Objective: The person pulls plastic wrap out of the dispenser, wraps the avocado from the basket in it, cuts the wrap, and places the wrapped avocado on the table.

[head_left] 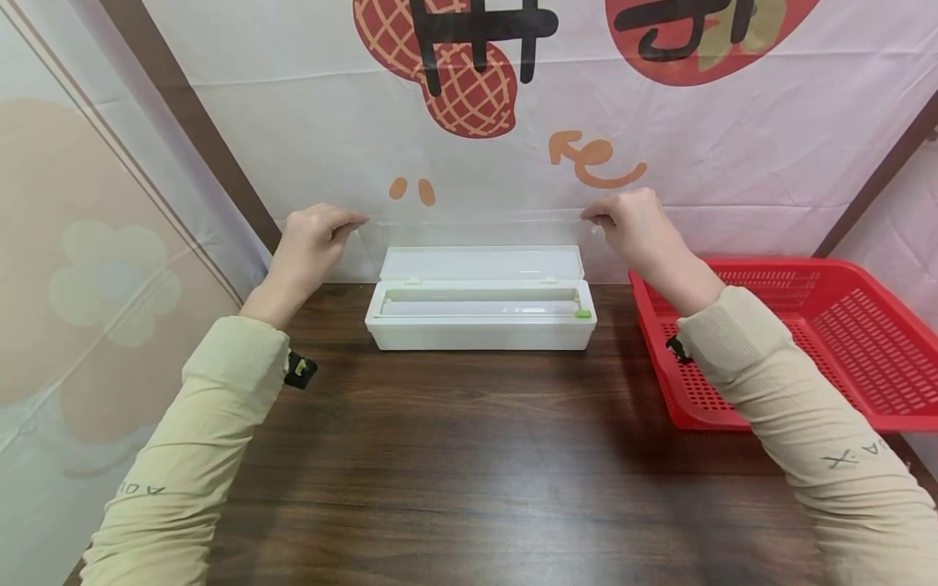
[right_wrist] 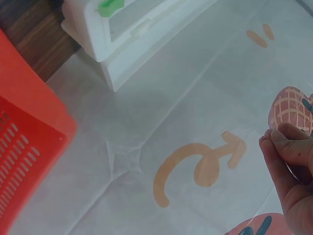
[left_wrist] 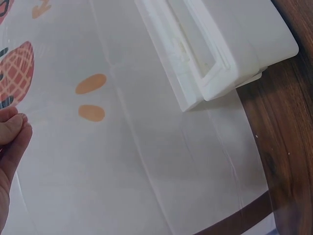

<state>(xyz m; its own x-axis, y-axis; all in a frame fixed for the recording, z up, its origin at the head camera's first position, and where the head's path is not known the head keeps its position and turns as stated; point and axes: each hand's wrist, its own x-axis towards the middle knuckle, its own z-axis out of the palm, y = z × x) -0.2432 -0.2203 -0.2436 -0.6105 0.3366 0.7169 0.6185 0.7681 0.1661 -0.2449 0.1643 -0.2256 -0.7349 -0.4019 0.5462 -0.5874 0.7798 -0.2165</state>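
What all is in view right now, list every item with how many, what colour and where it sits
cling film dispenser box: one, white, lid open, at the back middle of the table
slide cutter: one, green, at the right end of the box
cling film sheet: one, clear, drawn up from the box between both hands, faint to see
basket: one, red, slotted, on the table's right side
table: one, dark wood
backdrop cloth: one, white with red and orange prints, behind the table
sleeves: two, pale beige, on both arms
left hand: one, raised above the box's left end, grip pinching the film's edge
right hand: one, raised above the right end, pinching the film likewise
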